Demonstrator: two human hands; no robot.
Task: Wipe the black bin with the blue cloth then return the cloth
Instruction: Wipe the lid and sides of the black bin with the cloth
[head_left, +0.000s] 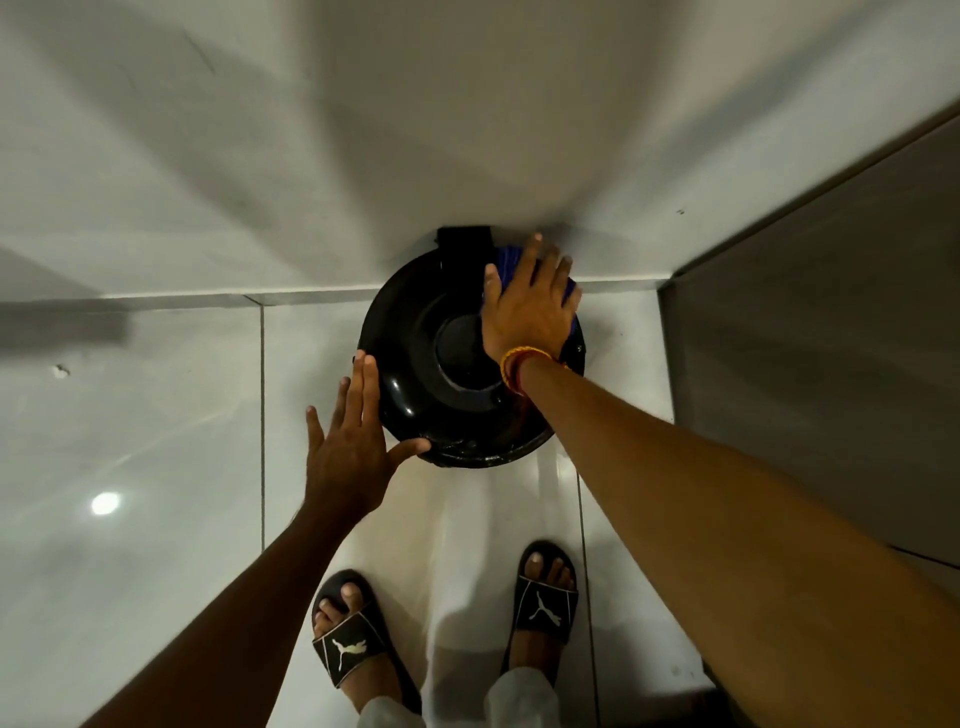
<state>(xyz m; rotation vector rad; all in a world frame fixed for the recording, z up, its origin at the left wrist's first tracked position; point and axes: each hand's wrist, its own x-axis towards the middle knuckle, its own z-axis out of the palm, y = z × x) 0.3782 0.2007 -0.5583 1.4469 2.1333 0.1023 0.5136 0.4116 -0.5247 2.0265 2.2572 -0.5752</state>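
A round black bin (415, 374) with a glossy domed lid stands on the floor against the white wall, seen from straight above. My right hand (527, 306) lies flat on the lid's far right side, pressing the blue cloth (506, 262) under its palm; only blue edges show past the fingers. My left hand (356, 447) rests with fingers spread against the bin's near left rim, thumb on the edge, holding nothing.
White wall (467, 130) rises behind the bin. A grey panel or door (831, 338) stands close on the right. Glossy white floor tiles (156, 441) spread to the left. My two feet in black slides (545, 597) stand just before the bin.
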